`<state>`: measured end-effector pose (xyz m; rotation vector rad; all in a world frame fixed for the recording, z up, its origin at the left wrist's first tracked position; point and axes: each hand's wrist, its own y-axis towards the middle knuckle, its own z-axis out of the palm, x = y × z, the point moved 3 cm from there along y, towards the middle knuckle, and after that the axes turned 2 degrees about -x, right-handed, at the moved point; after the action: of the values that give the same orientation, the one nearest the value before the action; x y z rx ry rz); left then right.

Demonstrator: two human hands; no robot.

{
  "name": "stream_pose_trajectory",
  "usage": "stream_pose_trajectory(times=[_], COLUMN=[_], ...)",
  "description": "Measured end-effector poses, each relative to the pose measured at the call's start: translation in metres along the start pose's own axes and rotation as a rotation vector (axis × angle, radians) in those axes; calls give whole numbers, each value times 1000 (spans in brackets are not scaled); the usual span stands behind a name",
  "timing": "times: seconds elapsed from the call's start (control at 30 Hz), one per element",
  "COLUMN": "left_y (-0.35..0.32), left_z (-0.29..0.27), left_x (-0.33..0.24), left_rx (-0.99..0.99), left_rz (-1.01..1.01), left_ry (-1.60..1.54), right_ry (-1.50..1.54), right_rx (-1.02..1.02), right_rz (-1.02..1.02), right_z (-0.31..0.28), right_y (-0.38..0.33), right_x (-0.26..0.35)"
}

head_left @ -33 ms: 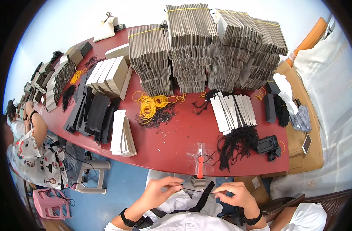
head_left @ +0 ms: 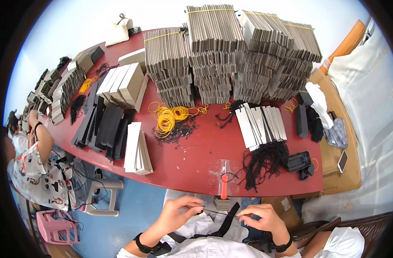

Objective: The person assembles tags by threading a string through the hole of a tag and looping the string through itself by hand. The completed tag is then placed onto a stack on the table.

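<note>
Nothing moved since before: both hands still at lap, below red table (head_left: 196,167) edge.
Left hand (head_left: 181,210) and right hand (head_left: 258,218) pinch thin black cord (head_left: 218,211) ends, cord running left-right; red-handled tool (head_left: 224,185), loose cord pile (head_left: 265,157) just beyond.

Two hands are just below the near edge of the red table (head_left: 196,150). The left hand (head_left: 181,210) and the right hand (head_left: 261,218) pinch a thin black string (head_left: 218,211) between them. On the table near that edge lies a red tool (head_left: 224,185), beside a pile of black strings (head_left: 263,159). Yellow rubber bands (head_left: 168,117) lie in the middle of the table, and tall stacks of grey cards (head_left: 231,51) stand at its far side.
</note>
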<state>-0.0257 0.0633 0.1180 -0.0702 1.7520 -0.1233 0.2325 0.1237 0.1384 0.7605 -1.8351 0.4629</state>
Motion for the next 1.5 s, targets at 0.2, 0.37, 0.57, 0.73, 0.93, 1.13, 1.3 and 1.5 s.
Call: stream_pose_trajectory(times=[0.2, 0.37, 0.57, 0.73, 0.93, 1.13, 1.3, 1.5], left_y=[-1, -5, -9, -10, -9, -5, -5, -6], left_z=[-6, -3, -8, -22, 11, 45, 47, 51], left_x=[11, 10, 2, -19, 5, 8, -6, -13], left_rx=[-75, -9, 236, 184, 112, -20, -310, -334], left_rz=[-166, -276, -388, -287, -83, 298, 714, 798], left_ry=[-416, -934, -1132, -703, -584, 94, 517, 639], right_ry=[-71, -211, -283, -197, -96, 30, 45, 137], right_rx=[-46, -59, 16, 117, -46, -119, -35, 146], right_rz=[14, -33, -205, -186, 113, 423, 408, 417], right_z=[9, 18, 20, 19, 1, 4, 26, 47], right_y=[-7, -5, -1, -4, -30, -43, -45, -44], right_x=[-3, -2, 10, 12, -23, -92, -136, -142])
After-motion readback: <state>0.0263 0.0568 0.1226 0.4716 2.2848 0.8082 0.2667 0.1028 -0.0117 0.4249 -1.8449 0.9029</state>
